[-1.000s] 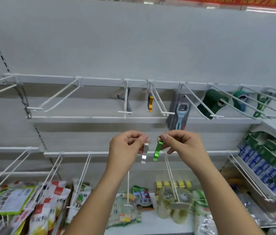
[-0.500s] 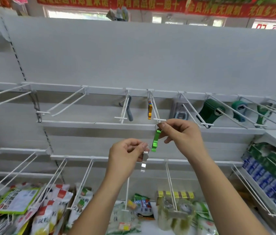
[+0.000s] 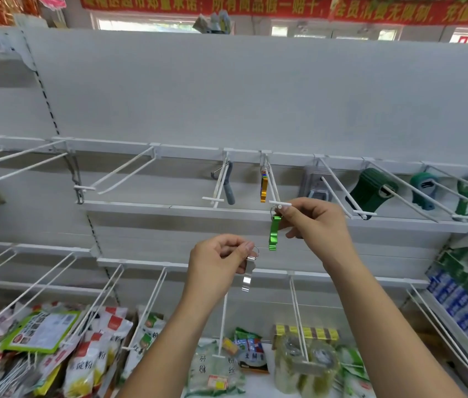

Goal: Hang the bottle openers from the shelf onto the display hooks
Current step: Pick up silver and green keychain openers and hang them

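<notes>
Right hand [image 3: 313, 222] up at the tip of the display hook [image 3: 280, 203], fingers pinched on the key ring of the green bottle opener [image 3: 274, 232], which dangles just below the hook's crossbar. Left hand [image 3: 218, 261] sits lower, closed on the ring of a silver bottle opener [image 3: 247, 275] hanging free.

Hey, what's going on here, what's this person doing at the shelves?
A person is stocking bottle openers onto wall hooks. The right hand holds a green opener by its ring, right at the tip of a hook that already carries an orange opener near the back. The ring does not look threaded on yet. The left hand holds a silver opener lower down, waiting.
</notes>
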Demonstrator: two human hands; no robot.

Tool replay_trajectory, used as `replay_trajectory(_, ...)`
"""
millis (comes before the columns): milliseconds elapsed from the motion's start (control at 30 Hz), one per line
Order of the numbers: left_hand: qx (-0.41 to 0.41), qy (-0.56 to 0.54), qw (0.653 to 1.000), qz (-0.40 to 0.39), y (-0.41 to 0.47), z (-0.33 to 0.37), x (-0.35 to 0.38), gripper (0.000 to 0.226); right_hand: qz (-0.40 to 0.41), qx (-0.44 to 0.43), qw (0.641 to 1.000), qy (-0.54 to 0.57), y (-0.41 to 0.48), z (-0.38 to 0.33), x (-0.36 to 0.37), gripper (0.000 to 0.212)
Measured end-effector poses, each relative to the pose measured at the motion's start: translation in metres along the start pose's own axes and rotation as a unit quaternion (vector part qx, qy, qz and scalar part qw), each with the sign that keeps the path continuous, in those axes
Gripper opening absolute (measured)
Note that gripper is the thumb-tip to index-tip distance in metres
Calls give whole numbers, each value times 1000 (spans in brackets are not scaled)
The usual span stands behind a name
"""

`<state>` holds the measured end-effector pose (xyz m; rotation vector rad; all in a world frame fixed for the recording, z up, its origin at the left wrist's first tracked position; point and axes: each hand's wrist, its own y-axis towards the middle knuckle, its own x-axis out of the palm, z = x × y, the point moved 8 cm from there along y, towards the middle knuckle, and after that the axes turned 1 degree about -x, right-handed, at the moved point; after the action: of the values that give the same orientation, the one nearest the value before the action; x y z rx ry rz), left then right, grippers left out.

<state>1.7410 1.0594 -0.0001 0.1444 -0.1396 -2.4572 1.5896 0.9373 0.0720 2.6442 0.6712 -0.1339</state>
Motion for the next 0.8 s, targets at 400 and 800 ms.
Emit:
replay_trajectory(400,0,7,1000,-10,13,-9,3,5,25,12,999,43,8,14,-2,16)
replay_trajectory(800,-11,13,1000,-19,22,-20,1,5,88,10,995,-41,63,44,6,15)
